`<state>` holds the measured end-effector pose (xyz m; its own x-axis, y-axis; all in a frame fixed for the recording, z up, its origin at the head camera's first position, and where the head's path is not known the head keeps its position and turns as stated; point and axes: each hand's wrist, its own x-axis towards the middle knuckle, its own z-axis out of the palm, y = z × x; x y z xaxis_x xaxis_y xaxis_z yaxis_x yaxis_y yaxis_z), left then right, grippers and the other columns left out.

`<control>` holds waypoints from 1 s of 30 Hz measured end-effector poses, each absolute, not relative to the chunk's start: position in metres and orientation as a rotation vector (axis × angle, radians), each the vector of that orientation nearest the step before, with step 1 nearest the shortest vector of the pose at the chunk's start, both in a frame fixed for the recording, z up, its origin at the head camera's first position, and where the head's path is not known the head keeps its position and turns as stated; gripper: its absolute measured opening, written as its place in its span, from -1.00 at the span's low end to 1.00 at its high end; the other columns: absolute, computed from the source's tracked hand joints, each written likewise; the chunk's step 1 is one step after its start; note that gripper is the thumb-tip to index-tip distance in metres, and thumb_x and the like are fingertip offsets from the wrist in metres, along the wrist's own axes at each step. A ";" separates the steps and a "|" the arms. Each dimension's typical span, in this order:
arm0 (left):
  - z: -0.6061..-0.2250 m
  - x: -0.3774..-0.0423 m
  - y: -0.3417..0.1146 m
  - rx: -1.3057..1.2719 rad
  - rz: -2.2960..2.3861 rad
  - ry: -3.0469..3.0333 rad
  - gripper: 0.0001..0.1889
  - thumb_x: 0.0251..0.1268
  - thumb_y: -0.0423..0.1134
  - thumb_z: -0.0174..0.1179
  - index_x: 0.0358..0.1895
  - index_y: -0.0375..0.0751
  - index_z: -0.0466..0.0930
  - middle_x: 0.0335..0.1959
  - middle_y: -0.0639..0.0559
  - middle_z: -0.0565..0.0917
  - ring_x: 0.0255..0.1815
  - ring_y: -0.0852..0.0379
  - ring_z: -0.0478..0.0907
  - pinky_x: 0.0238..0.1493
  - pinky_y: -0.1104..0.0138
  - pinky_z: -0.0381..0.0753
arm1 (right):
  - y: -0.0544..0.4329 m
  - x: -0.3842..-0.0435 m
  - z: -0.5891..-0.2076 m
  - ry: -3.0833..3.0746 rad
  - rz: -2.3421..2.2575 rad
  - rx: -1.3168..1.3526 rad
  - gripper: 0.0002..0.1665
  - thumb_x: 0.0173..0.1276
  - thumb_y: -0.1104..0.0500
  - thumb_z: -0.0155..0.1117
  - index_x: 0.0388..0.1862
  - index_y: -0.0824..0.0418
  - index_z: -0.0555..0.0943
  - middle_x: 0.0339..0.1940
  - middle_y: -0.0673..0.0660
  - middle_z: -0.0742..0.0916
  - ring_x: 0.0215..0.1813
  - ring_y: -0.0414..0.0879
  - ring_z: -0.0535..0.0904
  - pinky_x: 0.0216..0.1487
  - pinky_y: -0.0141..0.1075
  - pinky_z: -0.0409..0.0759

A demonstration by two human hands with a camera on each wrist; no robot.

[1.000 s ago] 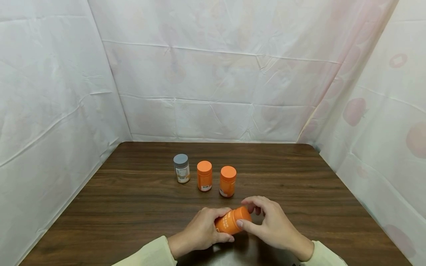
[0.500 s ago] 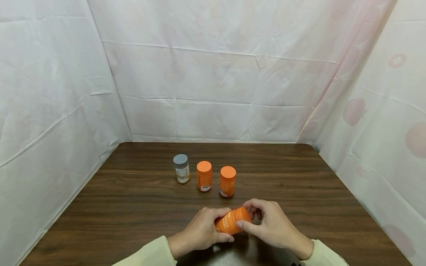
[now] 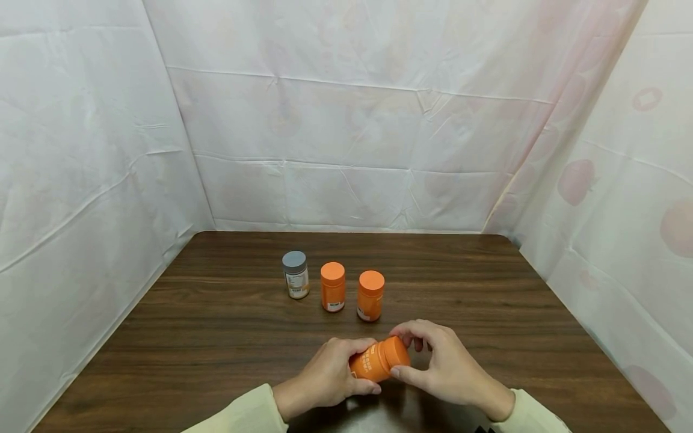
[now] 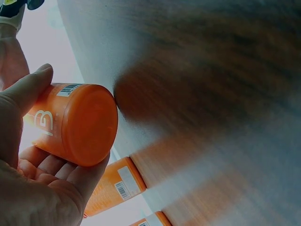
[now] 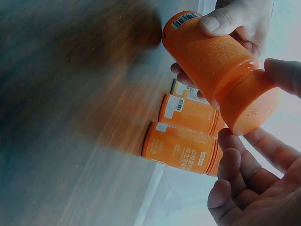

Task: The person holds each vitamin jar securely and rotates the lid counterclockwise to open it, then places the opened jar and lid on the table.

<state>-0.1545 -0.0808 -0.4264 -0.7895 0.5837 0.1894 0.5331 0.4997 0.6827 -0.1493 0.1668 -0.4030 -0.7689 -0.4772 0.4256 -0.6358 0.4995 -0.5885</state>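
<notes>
My left hand (image 3: 330, 373) grips an orange pill bottle (image 3: 370, 362) round its body. The bottle is tilted, its screw cap (image 3: 397, 350) pointing right and up toward my right hand (image 3: 444, 367). In the right wrist view the right thumb (image 5: 282, 73) lies on the cap's side and a fingertip meets its lower edge, the cap between them. The other right fingers are loosely bent beside it. From the left wrist view, the bottle's round base (image 4: 91, 125) faces the camera, with the left thumb (image 4: 35, 87) along one side and fingers beneath.
Behind the hands stand two upright orange bottles, one in the middle (image 3: 332, 287) and one to its right (image 3: 370, 296). Left of them is a white-labelled bottle with a grey cap (image 3: 296, 275). The dark wooden table (image 3: 216, 337) is enclosed by pale hanging sheets (image 3: 346, 120).
The right fingers curled in at the cap half a second ago and have since shifted back round it; the thumb sits slightly lower and farther right. The left hand and bottle have stayed in place.
</notes>
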 end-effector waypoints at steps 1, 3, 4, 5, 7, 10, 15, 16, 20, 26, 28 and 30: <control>-0.426 -0.155 -0.081 0.991 1.178 2.661 -0.52 0.01 -0.09 0.63 0.03 0.20 0.65 -0.30 0.41 0.62 -0.35 0.42 0.53 -0.27 0.46 0.54 | 0.167 -0.149 -0.403 -2.524 1.122 0.964 -0.48 0.09 -0.01 0.69 0.02 -0.14 0.65 -0.27 -0.23 0.65 -0.28 -0.29 0.49 -0.27 -0.36 0.49; -0.426 -0.155 -0.081 0.991 1.178 2.660 -0.52 0.02 -0.09 0.63 0.03 0.20 0.65 -0.30 0.41 0.62 -0.35 0.42 0.52 -0.26 0.45 0.53 | 0.167 -0.150 -0.403 -2.507 1.118 0.979 -0.46 0.07 0.02 0.70 0.03 -0.14 0.65 -0.27 -0.24 0.65 -0.28 -0.29 0.49 -0.26 -0.37 0.49; -0.426 -0.155 -0.081 0.989 1.179 2.659 -0.52 0.02 -0.08 0.63 0.03 0.21 0.65 -0.30 0.41 0.62 -0.35 0.42 0.52 -0.26 0.45 0.53 | 0.167 -0.149 -0.402 -2.499 1.117 0.986 -0.45 0.07 0.02 0.70 0.03 -0.13 0.65 -0.26 -0.24 0.66 -0.28 -0.29 0.48 -0.27 -0.37 0.48; -0.426 -0.155 -0.081 0.986 1.179 2.660 -0.52 0.01 -0.08 0.63 0.03 0.21 0.65 -0.30 0.41 0.62 -0.35 0.42 0.52 -0.26 0.45 0.53 | 0.167 -0.149 -0.402 -2.494 1.117 0.991 -0.45 0.06 0.03 0.70 0.03 -0.13 0.65 -0.25 -0.24 0.66 -0.28 -0.29 0.48 -0.26 -0.37 0.48; -0.426 -0.155 -0.081 0.979 1.179 2.658 -0.51 0.00 -0.07 0.63 0.03 0.21 0.65 -0.29 0.40 0.63 -0.34 0.42 0.52 -0.26 0.45 0.53 | 0.167 -0.149 -0.402 -2.485 1.125 1.000 -0.44 0.06 0.04 0.70 0.04 -0.12 0.65 -0.24 -0.25 0.66 -0.28 -0.29 0.48 -0.26 -0.37 0.48; -0.426 -0.155 -0.081 0.969 1.178 2.658 -0.50 0.00 -0.06 0.63 0.04 0.22 0.65 -0.29 0.40 0.63 -0.34 0.42 0.53 -0.26 0.44 0.53 | 0.168 -0.148 -0.401 -2.475 1.134 1.012 -0.44 0.07 0.04 0.70 0.04 -0.11 0.65 -0.22 -0.25 0.66 -0.27 -0.28 0.48 -0.25 -0.37 0.49; -0.426 -0.155 -0.081 0.962 1.176 2.659 -0.50 0.00 -0.06 0.63 0.05 0.23 0.65 -0.28 0.40 0.63 -0.33 0.42 0.53 -0.25 0.44 0.54 | 0.171 -0.147 -0.399 -2.470 1.124 1.013 -0.44 0.07 0.02 0.70 0.05 -0.10 0.66 -0.19 -0.26 0.67 -0.26 -0.28 0.48 -0.25 -0.36 0.49; -0.426 -0.155 -0.081 0.963 1.176 2.660 -0.50 0.00 -0.06 0.63 0.05 0.23 0.65 -0.28 0.40 0.64 -0.33 0.42 0.53 -0.25 0.44 0.54 | 0.171 -0.147 -0.398 -2.471 1.123 1.009 -0.44 0.07 0.02 0.71 0.05 -0.10 0.66 -0.19 -0.26 0.67 -0.26 -0.28 0.48 -0.25 -0.36 0.48; -0.426 -0.155 -0.081 0.963 1.178 2.656 -0.50 0.01 -0.07 0.63 0.06 0.22 0.65 -0.27 0.40 0.64 -0.33 0.42 0.53 -0.26 0.44 0.54 | 0.173 -0.147 -0.396 -2.482 1.126 0.998 -0.44 0.06 0.02 0.71 0.05 -0.11 0.66 -0.18 -0.26 0.67 -0.26 -0.27 0.48 -0.25 -0.36 0.48; -0.428 -0.154 -0.080 0.957 1.174 2.660 -0.50 0.01 -0.08 0.63 0.06 0.22 0.65 -0.27 0.40 0.64 -0.34 0.43 0.53 -0.27 0.44 0.54 | 0.174 -0.146 -0.396 -2.498 1.140 0.993 -0.45 0.08 0.01 0.70 0.04 -0.13 0.65 -0.19 -0.25 0.67 -0.26 -0.26 0.48 -0.24 -0.36 0.49; -0.427 -0.155 -0.080 0.956 1.175 2.660 -0.50 0.01 -0.08 0.63 0.05 0.22 0.65 -0.28 0.40 0.64 -0.34 0.42 0.53 -0.28 0.44 0.53 | 0.175 -0.145 -0.396 -2.504 1.144 0.984 -0.45 0.08 0.00 0.70 0.04 -0.14 0.65 -0.19 -0.25 0.68 -0.26 -0.26 0.48 -0.24 -0.36 0.49; -0.427 -0.154 -0.080 0.954 1.177 2.659 -0.50 0.00 -0.07 0.63 0.04 0.23 0.65 -0.28 0.40 0.64 -0.35 0.42 0.53 -0.28 0.44 0.53 | 0.176 -0.146 -0.396 -2.508 1.144 0.976 -0.45 0.07 0.00 0.70 0.04 -0.14 0.65 -0.19 -0.25 0.68 -0.26 -0.26 0.48 -0.24 -0.36 0.49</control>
<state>-0.1545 -0.0801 -0.4270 -0.8028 0.5718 0.1690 0.5095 0.5106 0.6926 -0.1457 0.1763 -0.3957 -0.7562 -0.4817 0.4429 -0.6502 0.4773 -0.5911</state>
